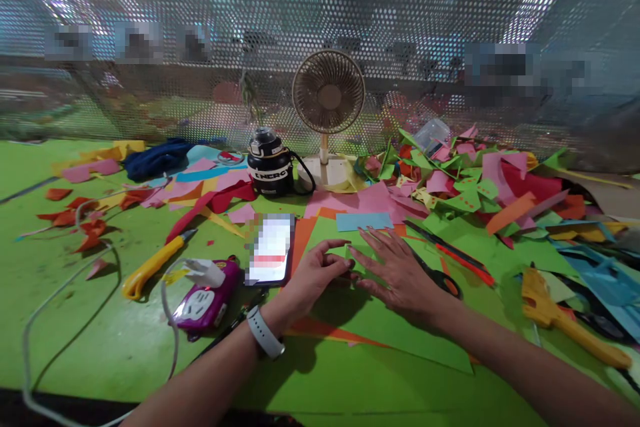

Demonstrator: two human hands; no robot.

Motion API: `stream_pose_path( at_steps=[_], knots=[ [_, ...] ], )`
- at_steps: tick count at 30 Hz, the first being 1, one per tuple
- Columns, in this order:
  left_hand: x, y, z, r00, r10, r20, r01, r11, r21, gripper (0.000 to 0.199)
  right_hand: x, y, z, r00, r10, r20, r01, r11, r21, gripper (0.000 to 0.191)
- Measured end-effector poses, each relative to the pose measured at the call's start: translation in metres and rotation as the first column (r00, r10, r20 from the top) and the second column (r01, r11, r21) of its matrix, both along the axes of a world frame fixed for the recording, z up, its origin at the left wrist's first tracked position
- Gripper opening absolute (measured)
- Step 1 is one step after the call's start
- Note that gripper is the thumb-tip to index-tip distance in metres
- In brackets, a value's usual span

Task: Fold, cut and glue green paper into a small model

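Note:
A sheet of green paper lies over orange sheets in front of me. My left hand, with a white watch band at the wrist, has its fingers curled at a green paper edge near the sheet's middle; what lies under the fingertips is partly hidden. My right hand rests flat on the green paper, its fingers spread and reaching toward the left fingertips. Just beyond them lies a light blue paper strip. Black-handled scissors are partly covered by my right hand.
To the left are a lit phone, a purple power strip with a white cable, and a yellow-handled cutter. A black bottle and a fan stand behind. A red-black utility knife, yellow glue gun and paper scraps lie right.

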State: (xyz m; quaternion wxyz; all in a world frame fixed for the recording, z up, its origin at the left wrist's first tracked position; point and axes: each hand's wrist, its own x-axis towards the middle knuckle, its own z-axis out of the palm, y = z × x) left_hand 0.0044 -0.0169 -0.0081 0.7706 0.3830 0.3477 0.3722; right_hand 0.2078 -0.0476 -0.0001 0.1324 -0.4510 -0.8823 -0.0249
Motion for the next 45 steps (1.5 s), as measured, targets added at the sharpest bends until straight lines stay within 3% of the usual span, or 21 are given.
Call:
stream_pose_path(
  at_steps=[8, 16, 21, 32, 45],
  knots=[
    [0.0018, 0.0007, -0.0015, 1.000, 0.018, 0.004, -0.018, 1.000, 0.014, 0.057, 0.0003, 0.0003, 0.0013, 1.000, 0.001, -0.026, -0.002, 1.000, -0.021, 0.054],
    [0.0015, 0.0002, 0.0013, 1.000, -0.003, -0.017, 0.003, 1.000, -0.002, 0.060, 0.0060, 0.0043, 0.0022, 0.969, -0.032, -0.244, 0.036, 0.999, 0.011, 0.048],
    [0.0015, -0.0007, -0.0007, 0.999, -0.033, -0.027, 0.035, 0.998, 0.054, 0.068, 0.0074, 0.0043, 0.0047, 0.931, -0.098, -0.351, 0.079, 0.995, -0.067, 0.045],
    [0.0036, -0.0049, -0.0016, 0.992, -0.067, -0.108, 0.079, 0.990, 0.119, 0.064, 0.0063, 0.0037, 0.0049, 0.891, -0.119, -0.438, 0.047, 0.984, -0.173, 0.049],
    [0.0040, -0.0058, 0.0003, 0.992, -0.057, -0.111, 0.070, 0.991, 0.115, 0.057, 0.0064, 0.0010, 0.0021, 0.862, -0.158, -0.482, 0.062, 0.976, -0.208, 0.049]
  ],
)
